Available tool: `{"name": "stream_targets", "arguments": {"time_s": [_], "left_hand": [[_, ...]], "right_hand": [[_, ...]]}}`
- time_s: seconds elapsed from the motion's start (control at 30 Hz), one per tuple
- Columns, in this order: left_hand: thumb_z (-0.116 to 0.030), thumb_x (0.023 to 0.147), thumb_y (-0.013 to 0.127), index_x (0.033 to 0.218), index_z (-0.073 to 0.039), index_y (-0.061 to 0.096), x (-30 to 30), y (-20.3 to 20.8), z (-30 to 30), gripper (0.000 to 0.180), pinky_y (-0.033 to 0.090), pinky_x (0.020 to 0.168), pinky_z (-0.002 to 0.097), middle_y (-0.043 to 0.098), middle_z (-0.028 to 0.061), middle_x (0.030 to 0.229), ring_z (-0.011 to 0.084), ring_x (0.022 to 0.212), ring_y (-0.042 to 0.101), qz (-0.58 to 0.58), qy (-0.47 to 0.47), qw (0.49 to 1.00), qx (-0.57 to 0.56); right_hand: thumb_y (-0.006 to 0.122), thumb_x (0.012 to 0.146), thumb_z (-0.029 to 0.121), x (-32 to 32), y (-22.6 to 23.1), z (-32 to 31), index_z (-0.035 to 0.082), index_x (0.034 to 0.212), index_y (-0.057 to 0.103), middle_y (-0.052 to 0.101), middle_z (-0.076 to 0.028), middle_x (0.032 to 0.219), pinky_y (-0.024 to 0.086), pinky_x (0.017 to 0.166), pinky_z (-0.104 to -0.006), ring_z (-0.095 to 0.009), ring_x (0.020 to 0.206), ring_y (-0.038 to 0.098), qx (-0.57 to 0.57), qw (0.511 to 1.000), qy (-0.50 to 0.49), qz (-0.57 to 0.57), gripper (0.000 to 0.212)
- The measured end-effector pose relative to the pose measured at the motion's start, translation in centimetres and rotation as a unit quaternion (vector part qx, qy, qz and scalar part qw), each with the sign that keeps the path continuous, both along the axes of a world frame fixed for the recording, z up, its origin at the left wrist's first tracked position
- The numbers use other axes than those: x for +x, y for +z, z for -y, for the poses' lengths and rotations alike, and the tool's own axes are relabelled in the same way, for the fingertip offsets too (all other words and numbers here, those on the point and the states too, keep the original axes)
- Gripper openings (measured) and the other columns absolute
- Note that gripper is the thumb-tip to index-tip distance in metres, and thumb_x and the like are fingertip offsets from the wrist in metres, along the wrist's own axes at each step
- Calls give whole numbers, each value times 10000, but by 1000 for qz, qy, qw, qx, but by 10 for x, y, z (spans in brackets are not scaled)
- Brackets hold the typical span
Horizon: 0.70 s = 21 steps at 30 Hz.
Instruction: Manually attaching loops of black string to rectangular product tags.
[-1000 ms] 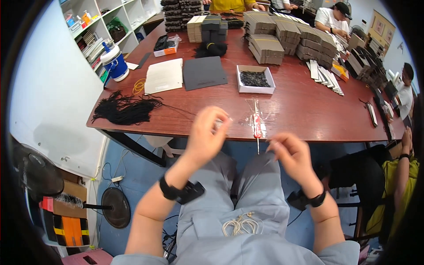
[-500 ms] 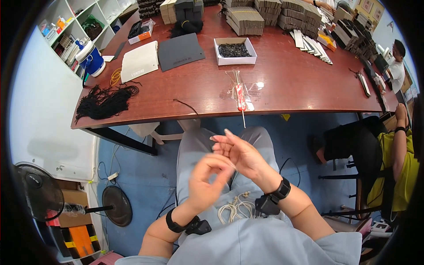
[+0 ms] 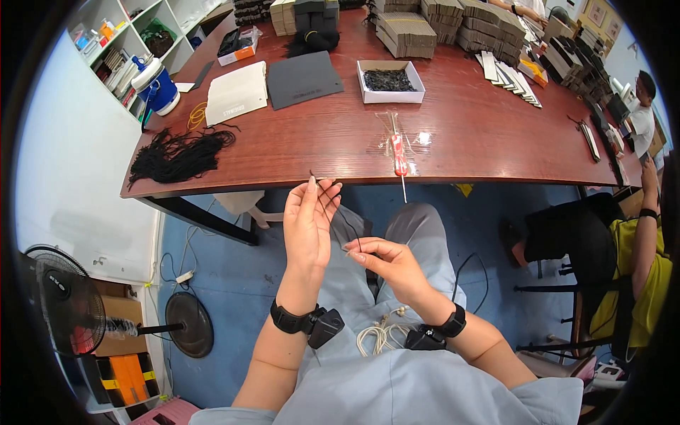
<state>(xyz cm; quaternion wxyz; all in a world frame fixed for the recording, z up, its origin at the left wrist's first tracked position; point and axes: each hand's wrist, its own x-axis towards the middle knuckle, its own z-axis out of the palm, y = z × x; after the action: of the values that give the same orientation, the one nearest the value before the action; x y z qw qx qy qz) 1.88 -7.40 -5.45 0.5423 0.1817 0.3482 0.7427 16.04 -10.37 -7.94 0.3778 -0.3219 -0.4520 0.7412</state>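
Observation:
A thin black cord [image 3: 347, 217] runs between my two hands above my lap. My left hand [image 3: 308, 219] is raised at the table's front edge, palm turned inward, and pinches the cord's upper part between thumb and fingers. Lower and to the right, my right hand [image 3: 391, 265] grips the other end between thumb and forefinger. Beyond the hands, a red-handled tool [image 3: 399, 157] lies on the table under clear tape, its thin metal shaft jutting past the edge. A tangled bundle of black cords [image 3: 177, 157] rests at the table's left.
On the brown table [image 3: 297, 145] are a white box of small black pieces [image 3: 391, 82], a cream sheet [image 3: 237, 94] and a dark grey sheet [image 3: 304, 79]. Stacks of grey card [image 3: 405, 35] stand behind. A fan [image 3: 67, 301] is at left; a person in yellow [image 3: 623, 283] sits at right.
The black cord that lay by the table's front edge is now in my hands. My left hand has moved up and forward, away from the right hand. The view has shifted slightly.

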Motion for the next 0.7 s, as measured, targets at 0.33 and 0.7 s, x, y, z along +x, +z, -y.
{"name": "stream_targets", "arguments": {"time_s": [0.33, 0.7], "left_hand": [[-91, 844, 469, 839, -33, 436, 21, 16, 26, 67, 380, 462, 208, 519, 79, 694, 97, 539, 474, -15, -151, 988, 41], [-69, 822, 505, 817, -12, 473, 39, 5, 44, 66, 390, 432, 188, 551, 64, 650, 81, 527, 492, -103, -128, 985, 46]], "right_hand": [[521, 812, 99, 13, 16, -15, -22, 1098, 470, 519, -69, 1062, 372, 842, -245, -120, 978, 464, 18, 998, -50, -38, 315], [519, 816, 200, 1, 30, -8, -26, 1032, 518, 538, -29, 728, 438, 512, -215, -97, 593, 509, -27, 990, -61, -126, 312]]}}
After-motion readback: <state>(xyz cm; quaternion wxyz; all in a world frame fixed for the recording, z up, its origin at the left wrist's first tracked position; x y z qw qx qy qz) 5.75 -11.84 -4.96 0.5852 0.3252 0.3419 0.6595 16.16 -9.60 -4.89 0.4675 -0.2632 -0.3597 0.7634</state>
